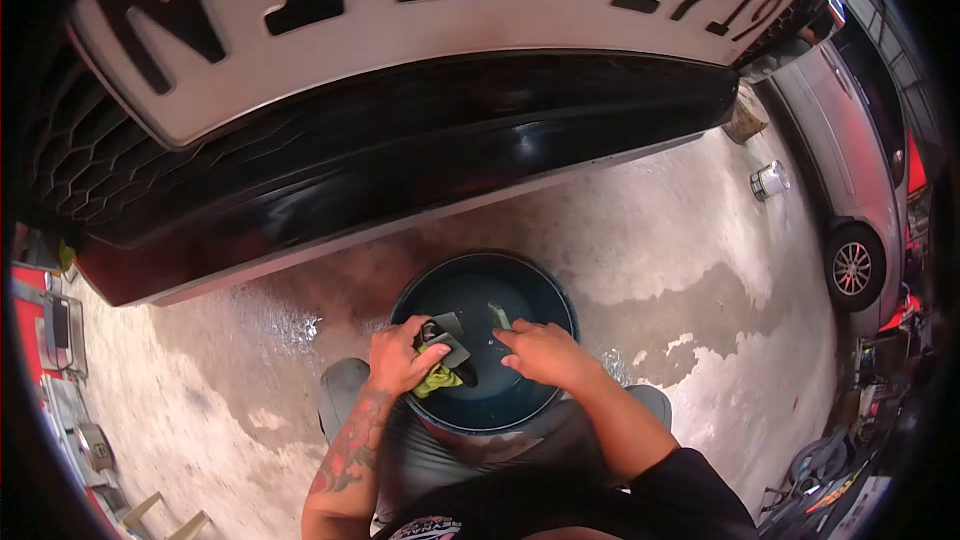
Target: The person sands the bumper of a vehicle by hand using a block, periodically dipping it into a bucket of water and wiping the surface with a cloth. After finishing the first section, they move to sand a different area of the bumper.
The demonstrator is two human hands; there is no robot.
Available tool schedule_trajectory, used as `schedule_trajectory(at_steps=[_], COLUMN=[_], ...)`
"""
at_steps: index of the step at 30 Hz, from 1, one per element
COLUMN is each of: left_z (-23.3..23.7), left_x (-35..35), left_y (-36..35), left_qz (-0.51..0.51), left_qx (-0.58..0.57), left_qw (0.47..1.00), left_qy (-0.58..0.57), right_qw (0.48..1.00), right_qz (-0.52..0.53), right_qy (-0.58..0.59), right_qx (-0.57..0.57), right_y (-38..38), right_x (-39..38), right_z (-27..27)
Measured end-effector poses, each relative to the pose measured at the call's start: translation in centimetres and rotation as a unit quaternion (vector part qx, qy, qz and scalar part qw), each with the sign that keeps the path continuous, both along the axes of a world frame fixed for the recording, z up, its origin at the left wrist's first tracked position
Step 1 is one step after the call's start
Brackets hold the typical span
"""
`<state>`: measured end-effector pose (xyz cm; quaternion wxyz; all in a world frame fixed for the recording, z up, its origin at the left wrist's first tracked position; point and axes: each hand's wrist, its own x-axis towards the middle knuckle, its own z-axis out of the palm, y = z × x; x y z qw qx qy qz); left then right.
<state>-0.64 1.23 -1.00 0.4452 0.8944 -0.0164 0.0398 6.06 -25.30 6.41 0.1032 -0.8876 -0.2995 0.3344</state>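
Over the left side of a dark round tub point(572, 325) of water, my left hand point(398, 356) is closed around a stiff, folded dark grey sheet point(450, 342) that looks like sandpaper. A crumpled yellow-green cloth point(432, 381) is bunched under the same hand, with a black part beside it. My right hand point(548, 354) reaches over the tub's right side, its fingers pinching a small pale green piece point(500, 316) whose kind I cannot make out. The tub sits between my knees.
Close above the tub hangs a car's dark bumper point(440, 165) with a licence plate point(420, 35). The concrete floor point(700, 270) has wet patches. A small can point(770, 181) stands at the right, near a silver car point(835, 130). Tools and gear point(830, 470) lie lower right.
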Motion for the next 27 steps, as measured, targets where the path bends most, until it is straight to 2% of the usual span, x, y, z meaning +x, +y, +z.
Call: schedule_trajectory(at_steps=[15,27], left_z=[-0.2,-0.4], left_x=[-0.2,0.0], left_y=[0.1,0.2], left_qz=[-0.002,-0.009], left_qx=[-0.025,-0.009], left_qw=[1.000,1.000], left_qy=[-0.001,-0.012], right_qw=[0.993,0.993], right_qz=[0.020,-0.014], right_qy=[-0.092,-0.083], right_qx=[0.065,0.081], right_y=[-1.8,-3.7], right_x=[-1.5,-1.3], right_z=[1.7,2.6])
